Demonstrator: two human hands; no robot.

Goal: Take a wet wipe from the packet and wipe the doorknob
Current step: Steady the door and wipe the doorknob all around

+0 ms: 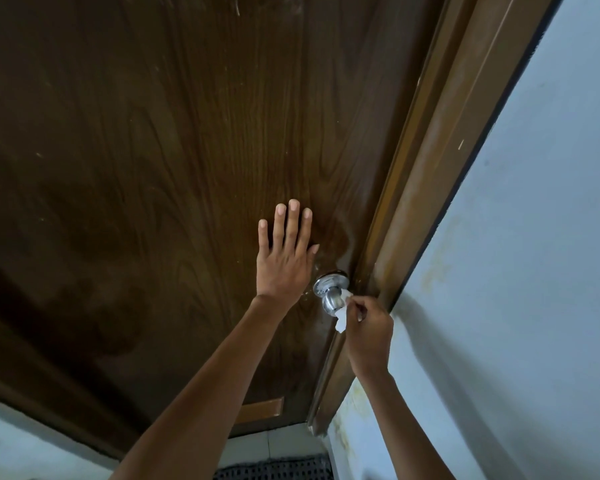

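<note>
Your left hand lies flat on the door, fingers spread and holding nothing; brace there. Your right hand has its fingers pinched on the wet wipe, pressed against the doorknob near the frame. Wrap the wipe round the knob and twist, reaching the neck and plate.

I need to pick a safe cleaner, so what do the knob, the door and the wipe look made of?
Knob: polished metal, probably chrome or steel, judging by its bright mirror-like highlights. Door: dark brown with a wood-grain pattern and a slight sheen; solid wood or laminate cannot be told. Wipe: thin, white, crumpled soft sheet, likely nonwoven fabric, pinched in the right hand.
</note>
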